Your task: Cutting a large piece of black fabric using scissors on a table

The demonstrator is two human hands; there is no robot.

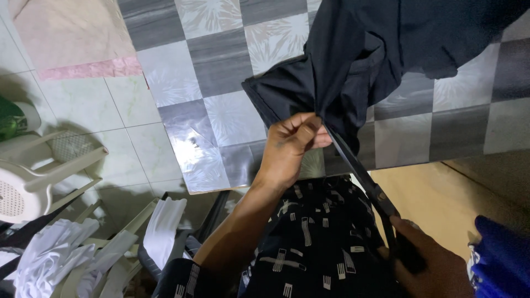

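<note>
Dark fabric (353, 60): pinched taut at its fold by the left hand (287, 146), fingers closed on it.
Scissors (359, 171): right hand (428, 265) wrapped shut around the handles; blades look nearly closed at the fold.
Advice: probably best to keep cloth tensioned, fingertips clear of the blades.

Bare hands, left (288, 144) and right (428, 262), no rings or gloves visible. Bare left forearm (234, 234), uncovered up to a short sleeve (178, 280). Dark, near-black garment (317, 243) over lap and torso, printed with pale rectangular striped motifs and thin light dashes scattered all over.
</note>
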